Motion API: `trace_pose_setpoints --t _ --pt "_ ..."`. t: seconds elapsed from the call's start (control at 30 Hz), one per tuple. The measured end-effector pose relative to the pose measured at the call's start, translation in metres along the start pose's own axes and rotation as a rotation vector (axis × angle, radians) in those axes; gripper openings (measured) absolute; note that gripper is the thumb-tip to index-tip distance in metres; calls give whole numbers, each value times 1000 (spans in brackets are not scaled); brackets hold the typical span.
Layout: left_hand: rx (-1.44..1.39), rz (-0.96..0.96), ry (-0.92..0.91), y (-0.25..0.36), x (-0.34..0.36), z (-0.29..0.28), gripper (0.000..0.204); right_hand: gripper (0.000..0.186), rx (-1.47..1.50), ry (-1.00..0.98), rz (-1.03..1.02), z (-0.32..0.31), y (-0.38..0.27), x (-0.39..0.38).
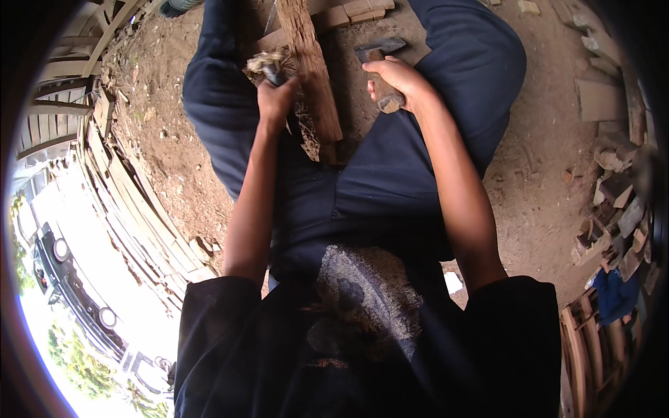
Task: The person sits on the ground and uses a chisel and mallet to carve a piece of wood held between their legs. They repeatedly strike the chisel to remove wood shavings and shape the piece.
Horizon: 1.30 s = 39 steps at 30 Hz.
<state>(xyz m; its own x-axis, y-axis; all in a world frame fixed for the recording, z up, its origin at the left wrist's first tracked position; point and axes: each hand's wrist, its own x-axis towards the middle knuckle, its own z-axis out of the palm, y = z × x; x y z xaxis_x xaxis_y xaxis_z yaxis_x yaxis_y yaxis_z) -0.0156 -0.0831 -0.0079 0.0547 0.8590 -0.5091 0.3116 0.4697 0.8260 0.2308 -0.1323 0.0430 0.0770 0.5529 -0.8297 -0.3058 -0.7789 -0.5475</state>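
My left hand [277, 101] is closed round a chisel-like tool [270, 70] with a dark shaft and a pale, frayed, fibrous top, slightly blurred. It is just left of a rough brown wooden beam [311, 70], which runs between my legs toward me. My right hand [404, 80] grips the thick, short wooden handle [390, 102] of a hatchet-like tool with a dark metal head [380, 48]. That tool is held right of the beam, beside my right thigh, its head pointing away from me. The lower part of the left tool is mostly hidden by my hand.
Further off, a curved row of wooden blocks [348, 14] passes by the beam. Long planks [132, 188] lie along the left, with a vehicle [77, 279] outside. Wood offcuts [617, 209] are heaped at the right on the dirt floor [529, 181], near a blue cloth [615, 296].
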Motion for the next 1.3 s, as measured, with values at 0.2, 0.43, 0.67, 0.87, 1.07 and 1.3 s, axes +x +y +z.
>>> trace_pose_setpoints --t 0.2,0.43,0.67,0.87,1.07,1.3 --pt "326 317 -92 -71 1 4 85 21 -21 -9 0 6 3 -1" --pt "902 200 -191 -39 -39 23 120 23 -34 0 8 1 1 -2" --pt "871 325 -173 -52 -33 13 103 22 -20 -23 1 0 5 3" --pt "432 177 58 -19 -18 20 82 23 -25 -22 -12 -3 7 5" --pt "-67 -7 25 -11 11 12 58 26 -32 -14 -16 -1 6 3" --pt "-132 -236 -91 -24 41 11 68 56 -5 -58 -17 -4 5 6"
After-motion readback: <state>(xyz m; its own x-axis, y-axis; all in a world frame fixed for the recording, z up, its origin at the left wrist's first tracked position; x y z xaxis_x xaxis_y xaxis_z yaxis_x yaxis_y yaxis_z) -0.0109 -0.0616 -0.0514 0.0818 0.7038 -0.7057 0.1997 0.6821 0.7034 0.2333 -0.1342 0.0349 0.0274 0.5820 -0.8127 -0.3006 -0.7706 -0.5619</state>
